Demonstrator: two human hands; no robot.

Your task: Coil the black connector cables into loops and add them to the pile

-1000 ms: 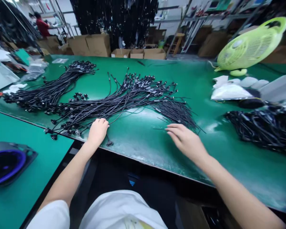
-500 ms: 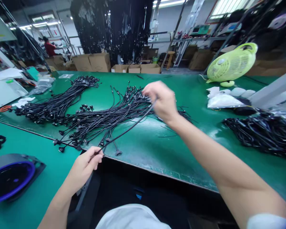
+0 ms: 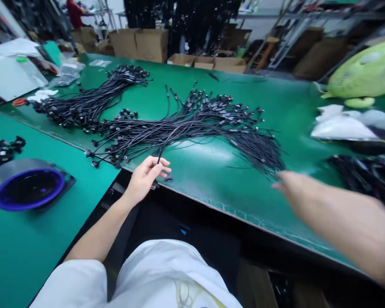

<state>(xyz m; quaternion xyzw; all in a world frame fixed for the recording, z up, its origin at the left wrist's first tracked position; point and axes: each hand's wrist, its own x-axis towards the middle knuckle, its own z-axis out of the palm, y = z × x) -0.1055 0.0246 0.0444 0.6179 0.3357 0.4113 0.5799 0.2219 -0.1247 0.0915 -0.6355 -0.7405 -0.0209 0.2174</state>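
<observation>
My left hand [image 3: 149,176] is closed on a black cable [image 3: 159,155] at the front edge of the green table, thumb and finger pinching it. A small black connector [image 3: 169,177] shows just beside those fingertips. My right hand [image 3: 300,192] is smeared by motion, so its grip cannot be made out. It is close to the lower right end of a fan of thin black strands [image 3: 259,149]. Between the hands and the back of the table lies a large heap of black cables [image 3: 176,126] with connectors at their ends.
Farther left is a second cable bundle [image 3: 112,87]. A purple-rimmed round container [image 3: 28,184] stands on the left table. At right are a green fan [image 3: 368,70], white bags [image 3: 343,126] and more black cables [image 3: 365,175]. Cardboard boxes [image 3: 152,45] stand behind the table.
My right hand has moved from above the cable heap out to the right, beside the thin strands. My left hand still pinches a cable. The view has tilted down and shifted.
</observation>
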